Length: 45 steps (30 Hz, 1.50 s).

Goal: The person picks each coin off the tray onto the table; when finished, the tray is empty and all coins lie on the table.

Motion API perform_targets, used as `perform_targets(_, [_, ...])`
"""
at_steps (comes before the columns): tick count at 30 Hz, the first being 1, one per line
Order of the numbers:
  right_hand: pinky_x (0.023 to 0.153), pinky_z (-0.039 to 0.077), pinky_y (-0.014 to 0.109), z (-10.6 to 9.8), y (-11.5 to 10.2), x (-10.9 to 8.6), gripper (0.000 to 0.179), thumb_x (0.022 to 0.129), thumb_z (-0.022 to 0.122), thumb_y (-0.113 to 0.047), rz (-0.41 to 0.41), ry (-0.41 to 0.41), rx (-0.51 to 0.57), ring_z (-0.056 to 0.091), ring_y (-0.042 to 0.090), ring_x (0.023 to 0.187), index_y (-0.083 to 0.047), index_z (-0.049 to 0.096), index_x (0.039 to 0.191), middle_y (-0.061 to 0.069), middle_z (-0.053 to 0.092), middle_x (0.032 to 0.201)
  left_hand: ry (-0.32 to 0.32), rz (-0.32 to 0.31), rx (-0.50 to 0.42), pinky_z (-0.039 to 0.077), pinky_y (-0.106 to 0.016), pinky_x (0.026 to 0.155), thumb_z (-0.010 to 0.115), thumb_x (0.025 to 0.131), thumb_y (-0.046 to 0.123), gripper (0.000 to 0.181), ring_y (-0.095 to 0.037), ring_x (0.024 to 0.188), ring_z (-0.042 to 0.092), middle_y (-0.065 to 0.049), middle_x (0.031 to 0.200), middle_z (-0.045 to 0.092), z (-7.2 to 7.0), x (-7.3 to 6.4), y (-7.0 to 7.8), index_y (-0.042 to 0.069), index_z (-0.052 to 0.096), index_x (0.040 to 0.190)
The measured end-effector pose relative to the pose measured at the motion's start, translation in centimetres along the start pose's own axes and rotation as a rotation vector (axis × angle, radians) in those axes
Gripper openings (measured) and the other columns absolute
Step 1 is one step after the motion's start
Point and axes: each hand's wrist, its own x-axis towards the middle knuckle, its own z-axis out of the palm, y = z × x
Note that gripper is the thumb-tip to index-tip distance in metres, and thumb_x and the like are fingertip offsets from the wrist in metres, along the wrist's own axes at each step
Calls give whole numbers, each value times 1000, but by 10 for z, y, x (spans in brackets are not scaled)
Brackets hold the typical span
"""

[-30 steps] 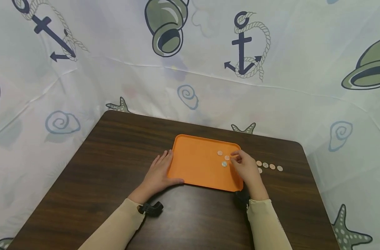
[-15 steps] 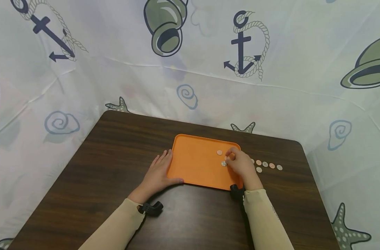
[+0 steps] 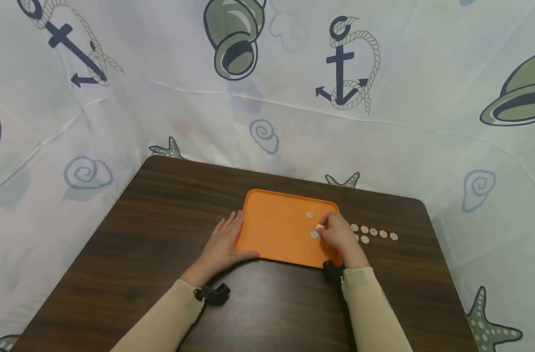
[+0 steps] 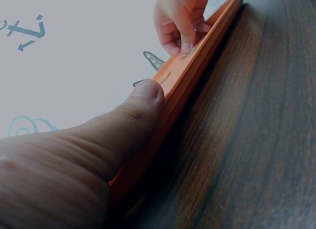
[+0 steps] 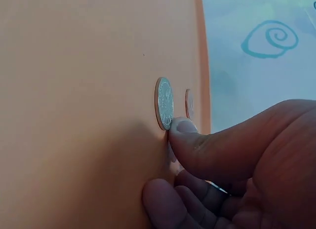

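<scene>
An orange tray (image 3: 272,220) lies on the dark wooden table. My left hand (image 3: 223,246) rests along its left side, fingers extended, with the thumb at the near edge. Over the tray's right part, my right hand (image 3: 339,232) has thumb and fingertips bent down around a copper-coloured coin (image 3: 319,227), mostly covered by the fingers in the right wrist view. Right at the thumb tip there is a silvery coin (image 5: 165,103), flat on the tray. Another coin (image 3: 309,215) lies farther back. The left wrist view shows the left thumb (image 4: 143,98) against the tray's rim.
To the right of the tray, several coins (image 3: 383,234) form two rows on the table (image 3: 267,313), partly hidden by the right hand. A white patterned curtain (image 3: 294,142) hangs behind the table's far edge.
My right hand has moved left and down onto the coins. The copper-coloured coin and the silvery coin have shifted slightly toward the near edge. The left hand stays in place.
</scene>
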Motion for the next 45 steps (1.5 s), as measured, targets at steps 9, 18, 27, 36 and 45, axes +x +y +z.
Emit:
perform_targets(9, [65,48,33,-6,9,-30,17,106,72,-19,39,150,235,58,26,77,-11,61,117,11,61,97,0,28,10,10,-60,139,83,83,75,133,-32,172,16,-13,182,24,9,3,2,4,19,174])
perform_targets(18, [66,52,32,-38,22,-59,26,107,73,-27,-5,251,158,63,26,83,-11,75,127,12,73,104,9,14,24,9,-58,139,84,81,76,134,-30,172,16,-12,182,25,7,3,0,4,20,174])
perform_targets(27, [61,46,30,-71,60,-84,19,106,74,-28,120,415,57,61,27,84,-10,78,109,14,76,107,-9,24,20,8,-57,140,80,81,80,135,-30,172,15,-11,183,22,8,5,-2,5,17,175])
perform_targets(36, [64,47,33,-71,100,-72,37,103,74,-42,268,378,103,62,27,85,-7,78,115,13,75,102,18,22,14,8,-57,140,84,81,75,134,-30,172,16,-12,182,24,2,3,-3,3,19,174])
perform_targets(45, [75,48,39,-61,134,-63,39,104,72,-34,342,255,133,65,36,100,1,76,120,25,74,117,14,13,26,9,-58,139,82,82,77,135,-30,172,15,-12,182,23,4,2,-4,4,18,174])
